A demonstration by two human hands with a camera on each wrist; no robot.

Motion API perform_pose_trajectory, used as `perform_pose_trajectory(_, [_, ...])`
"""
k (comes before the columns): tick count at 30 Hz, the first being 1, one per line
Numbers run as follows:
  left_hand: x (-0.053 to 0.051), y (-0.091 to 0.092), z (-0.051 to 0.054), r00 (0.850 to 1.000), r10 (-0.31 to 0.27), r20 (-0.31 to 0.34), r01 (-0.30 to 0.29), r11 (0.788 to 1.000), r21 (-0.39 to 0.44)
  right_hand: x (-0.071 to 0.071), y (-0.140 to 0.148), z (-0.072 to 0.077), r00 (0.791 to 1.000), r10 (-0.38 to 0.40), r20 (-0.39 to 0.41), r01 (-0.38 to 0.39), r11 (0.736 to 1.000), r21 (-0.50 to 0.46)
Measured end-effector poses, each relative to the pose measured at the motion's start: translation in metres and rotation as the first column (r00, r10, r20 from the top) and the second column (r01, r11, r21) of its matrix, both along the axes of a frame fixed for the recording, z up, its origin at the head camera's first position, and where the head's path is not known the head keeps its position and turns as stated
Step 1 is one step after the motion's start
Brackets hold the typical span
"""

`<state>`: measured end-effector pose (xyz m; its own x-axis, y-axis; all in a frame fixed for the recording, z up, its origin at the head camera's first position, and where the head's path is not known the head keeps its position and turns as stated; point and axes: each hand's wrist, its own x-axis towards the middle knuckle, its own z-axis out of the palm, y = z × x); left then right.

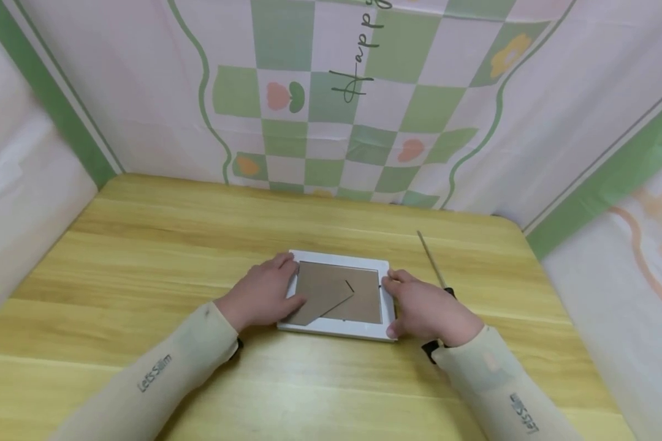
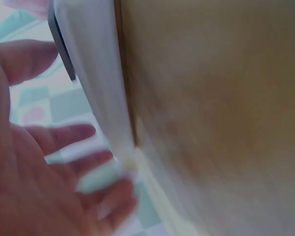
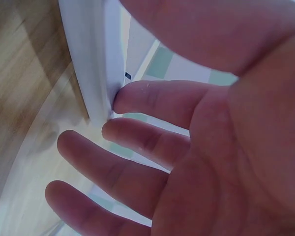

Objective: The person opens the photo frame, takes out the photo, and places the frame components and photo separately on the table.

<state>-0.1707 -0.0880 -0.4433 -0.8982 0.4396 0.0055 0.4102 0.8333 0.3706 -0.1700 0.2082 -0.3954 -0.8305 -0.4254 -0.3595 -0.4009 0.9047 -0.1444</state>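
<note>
A white picture frame [image 1: 335, 331] lies back side up on the table, with a brown backing board [image 1: 339, 278] inside its rim. A slanted flap of the same brown reaches over the front left corner. My left hand [image 1: 265, 291] is at the left edge, its thumb touching the flap; in the left wrist view its fingers look spread and blurred beside the rim. At the opposite edge, my right hand [image 1: 425, 306] touches the rim with the tips of nearly straight fingers [image 3: 155, 101]. The frame's face is hidden underneath.
A screwdriver [image 1: 433, 260] with a black handle lies right of the frame, its handle partly hidden by my right hand. Wood-grain table [image 1: 171, 245] spreads around the frame. A checked curtain [image 1: 331, 122] hangs behind the table's far edge, with more cloth at both sides.
</note>
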Motion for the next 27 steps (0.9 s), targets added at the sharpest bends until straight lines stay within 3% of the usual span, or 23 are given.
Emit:
perform_pose_trajectory(3, [0.012, 0.001, 0.004, 0.996, -0.014, -0.085, 0.008, 0.998, -0.070, -0.001, 0.000, -0.001, 1.000, 0.001, 0.001, -0.001, 1.000, 0.000])
perform_pose_trajectory(6, [0.025, 0.006, 0.007, 0.985, -0.091, -0.149, 0.071, 0.989, -0.131, -0.001, 0.000, -0.002, 1.000, 0.007, -0.003, -0.007, 1.000, 0.001])
perform_pose_trajectory(9, [0.035, 0.013, 0.008, 0.962, -0.200, -0.189, 0.165, 0.969, -0.185, -0.001, 0.000, -0.002, 1.000, 0.011, -0.006, -0.011, 1.000, -0.001])
perform_pose_trajectory(12, [0.039, 0.017, 0.007, 0.935, -0.264, -0.236, 0.207, 0.949, -0.239, -0.001, 0.000, -0.002, 1.000, 0.009, -0.004, -0.009, 1.000, -0.004])
perform_pose_trajectory(20, [0.045, 0.023, 0.007, 0.899, -0.306, -0.313, 0.201, 0.924, -0.326, 0.000, 0.000, 0.000, 1.000, 0.006, -0.004, -0.007, 1.000, -0.011])
perform_pose_trajectory(27, [0.045, 0.031, 0.013, 0.904, -0.318, -0.287, 0.206, 0.910, -0.358, 0.001, 0.002, 0.000, 1.000, -0.003, 0.008, 0.003, 1.000, -0.015])
